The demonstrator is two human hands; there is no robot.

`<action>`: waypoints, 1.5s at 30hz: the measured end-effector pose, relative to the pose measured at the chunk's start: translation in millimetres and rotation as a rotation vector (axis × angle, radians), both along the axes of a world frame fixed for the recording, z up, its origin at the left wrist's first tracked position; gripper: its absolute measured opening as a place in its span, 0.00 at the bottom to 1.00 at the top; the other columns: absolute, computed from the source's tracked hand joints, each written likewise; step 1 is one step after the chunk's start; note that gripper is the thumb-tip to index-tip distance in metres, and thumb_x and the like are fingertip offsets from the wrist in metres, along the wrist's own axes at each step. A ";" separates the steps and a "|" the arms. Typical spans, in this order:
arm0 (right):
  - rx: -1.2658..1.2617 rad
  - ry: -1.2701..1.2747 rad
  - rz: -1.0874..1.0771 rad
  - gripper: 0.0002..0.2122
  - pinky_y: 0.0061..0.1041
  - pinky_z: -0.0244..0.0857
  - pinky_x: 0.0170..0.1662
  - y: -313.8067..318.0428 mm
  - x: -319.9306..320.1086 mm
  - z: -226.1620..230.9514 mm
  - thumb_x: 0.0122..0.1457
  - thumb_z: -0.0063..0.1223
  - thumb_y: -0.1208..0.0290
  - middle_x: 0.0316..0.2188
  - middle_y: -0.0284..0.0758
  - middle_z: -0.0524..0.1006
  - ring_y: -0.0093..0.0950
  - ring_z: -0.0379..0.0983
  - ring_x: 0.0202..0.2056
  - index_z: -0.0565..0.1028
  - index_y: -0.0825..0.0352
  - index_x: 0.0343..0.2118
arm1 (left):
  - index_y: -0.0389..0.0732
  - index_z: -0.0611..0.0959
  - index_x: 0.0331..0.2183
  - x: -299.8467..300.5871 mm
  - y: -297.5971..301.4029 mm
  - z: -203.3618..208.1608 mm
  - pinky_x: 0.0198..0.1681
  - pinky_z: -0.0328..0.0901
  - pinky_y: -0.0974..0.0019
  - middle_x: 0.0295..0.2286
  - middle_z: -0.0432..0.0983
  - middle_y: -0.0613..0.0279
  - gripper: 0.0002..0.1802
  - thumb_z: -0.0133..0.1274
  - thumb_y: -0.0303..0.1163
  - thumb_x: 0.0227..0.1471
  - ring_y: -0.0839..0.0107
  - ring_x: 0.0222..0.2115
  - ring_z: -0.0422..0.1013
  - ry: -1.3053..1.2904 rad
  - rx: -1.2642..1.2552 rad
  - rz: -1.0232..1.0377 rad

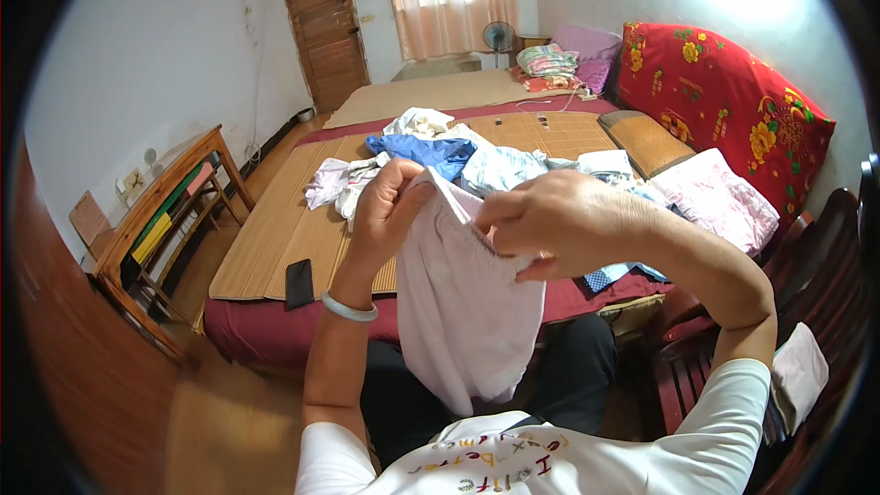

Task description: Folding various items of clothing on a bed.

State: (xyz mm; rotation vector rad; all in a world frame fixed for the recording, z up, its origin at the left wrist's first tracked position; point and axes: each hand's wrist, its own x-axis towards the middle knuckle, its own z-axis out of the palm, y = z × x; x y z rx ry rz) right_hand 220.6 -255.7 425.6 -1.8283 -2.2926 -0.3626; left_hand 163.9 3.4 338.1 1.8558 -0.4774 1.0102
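Observation:
A pale pink cloth garment (pixel 467 312) with a gathered, elastic-looking upper edge hangs in front of me above my lap. My left hand (pixel 390 206) pinches its upper left corner between thumb and fingers. At the right end of that edge, my right hand (pixel 559 225) is curled over, its fingertips gripping the cloth and partly tucked inside the opening. The exact kind of garment is hard to make out. Beyond my hands, a loose pile of clothes lies on the bed, with a blue garment (pixel 431 154) and a light blue patterned one (pixel 504 168) among them.
A woven mat (pixel 266 247) covers the bed, with a black phone (pixel 299 283) at its near left edge. Pink patterned cloth (pixel 720 197) lies at right, before a red floral headboard cover (pixel 715 101). A dark wooden chair (pixel 678 376) stands close on my right; a wooden shelf (pixel 170 206) lines the left wall.

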 end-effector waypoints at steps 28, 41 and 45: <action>-0.338 -0.422 -0.251 0.06 0.30 0.67 0.25 -22.2 -24.7 -23.4 0.51 0.52 0.71 0.29 0.32 0.69 0.30 0.71 0.20 0.72 0.61 0.32 | 0.38 0.75 0.39 -41.0 8.3 -37.8 0.41 0.63 0.76 0.34 0.70 0.69 0.07 0.51 0.20 0.57 0.83 0.35 0.66 0.176 -0.081 -0.440; -0.006 -0.437 -0.175 0.13 0.28 0.62 0.27 -28.6 -24.6 -32.8 0.48 0.60 0.58 0.29 0.30 0.66 0.25 0.67 0.21 0.73 0.61 0.28 | 0.38 0.75 0.40 -43.7 6.9 -50.1 0.42 0.63 0.77 0.34 0.69 0.69 0.08 0.50 0.20 0.58 0.83 0.35 0.66 0.207 -0.083 -0.405; -0.018 -0.290 -0.197 0.17 0.32 0.63 0.29 -31.0 -12.3 -31.9 0.48 0.62 0.53 0.29 0.33 0.67 0.31 0.68 0.23 0.73 0.62 0.28 | 0.38 0.75 0.41 -49.3 2.0 -44.6 0.42 0.64 0.77 0.35 0.70 0.69 0.07 0.50 0.20 0.59 0.84 0.36 0.66 0.247 -0.077 -0.365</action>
